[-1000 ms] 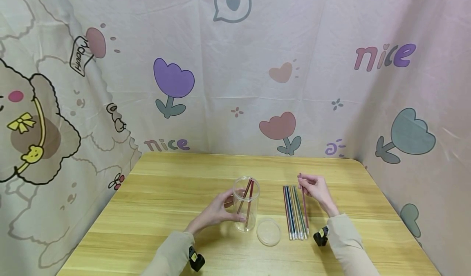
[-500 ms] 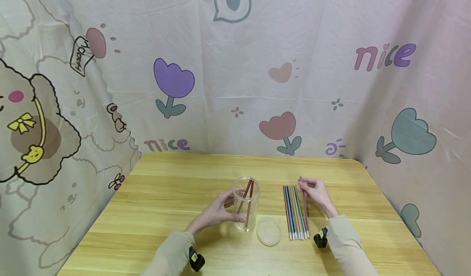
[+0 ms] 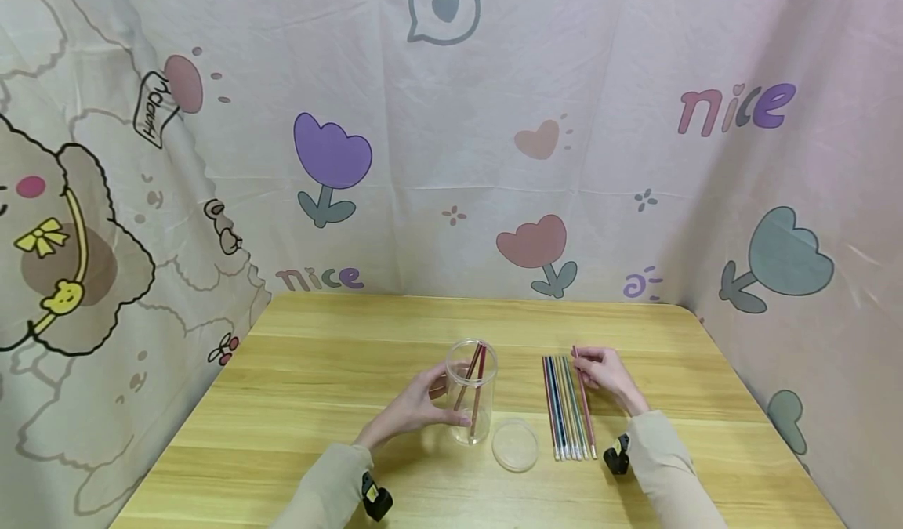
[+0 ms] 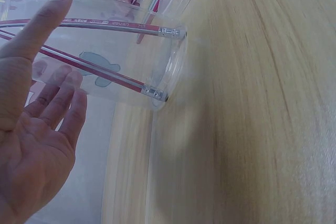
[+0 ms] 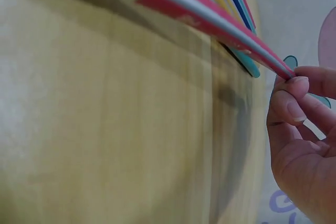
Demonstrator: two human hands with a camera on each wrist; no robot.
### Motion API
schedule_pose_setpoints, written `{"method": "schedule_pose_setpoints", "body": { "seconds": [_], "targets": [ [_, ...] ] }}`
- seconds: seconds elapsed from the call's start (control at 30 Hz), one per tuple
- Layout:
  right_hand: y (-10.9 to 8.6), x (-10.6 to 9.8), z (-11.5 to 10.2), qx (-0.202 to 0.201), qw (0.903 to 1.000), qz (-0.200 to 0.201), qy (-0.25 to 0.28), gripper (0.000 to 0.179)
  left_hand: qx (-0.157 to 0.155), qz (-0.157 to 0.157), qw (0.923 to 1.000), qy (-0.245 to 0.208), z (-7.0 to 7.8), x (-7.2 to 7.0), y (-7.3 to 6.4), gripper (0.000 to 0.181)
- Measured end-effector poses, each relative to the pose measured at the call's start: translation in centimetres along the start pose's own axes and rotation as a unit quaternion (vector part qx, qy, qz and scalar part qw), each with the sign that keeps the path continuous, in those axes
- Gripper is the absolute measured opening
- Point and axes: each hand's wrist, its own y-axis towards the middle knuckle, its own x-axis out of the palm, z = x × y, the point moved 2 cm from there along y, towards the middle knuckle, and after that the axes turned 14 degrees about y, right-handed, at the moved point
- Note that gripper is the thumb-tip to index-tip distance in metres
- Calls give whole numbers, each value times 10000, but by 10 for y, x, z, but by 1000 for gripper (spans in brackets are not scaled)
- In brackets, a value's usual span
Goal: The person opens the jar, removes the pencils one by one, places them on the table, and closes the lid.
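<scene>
My left hand (image 3: 416, 403) grips a tall clear plastic jar (image 3: 488, 403), thumb on the near side and fingers behind it. Two red-striped pencils (image 4: 105, 72) lean inside, their eraser ends at the jar's bottom in the left wrist view. To the right, my right hand (image 3: 607, 374) pinches the tip of another red-and-silver pencil (image 5: 210, 30) between thumb and fingertips. That pencil slants down toward me, its eraser end low beside a row of several coloured pencils (image 3: 563, 411), which lie side by side with erasers toward me.
A round clear lid (image 3: 515, 445) lies on the wooden table (image 3: 339, 341) between the jar and the pencil row. Behind the table's far edge hangs a printed cloth (image 3: 437, 145), with another stretch at each side.
My right hand has come slightly lower and nearer, bringing the pinched pencil's eraser end a little toward me and right. The left hand and jar stay put.
</scene>
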Motion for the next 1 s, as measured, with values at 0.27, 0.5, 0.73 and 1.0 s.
{"method": "schedule_pose_setpoints", "body": {
  "seconds": [0.27, 0.5, 0.73, 1.0],
  "targets": [
    [3, -1, 8, -58, 9999, -112, 67, 43, 34, -1, 10000, -25, 0, 0, 0, 81],
    [6, 0, 12, -90, 9999, -78, 12, 44, 49, 23, 10000, 8, 1, 0, 0, 81],
    [8, 2, 16, -93, 9997, 141, -183, 43, 44, 21, 10000, 17, 0, 0, 0, 81],
    [7, 4, 15, -24, 9987, 342, -389, 41, 75, -8, 10000, 0, 0, 0, 0, 81]
  ]
}}
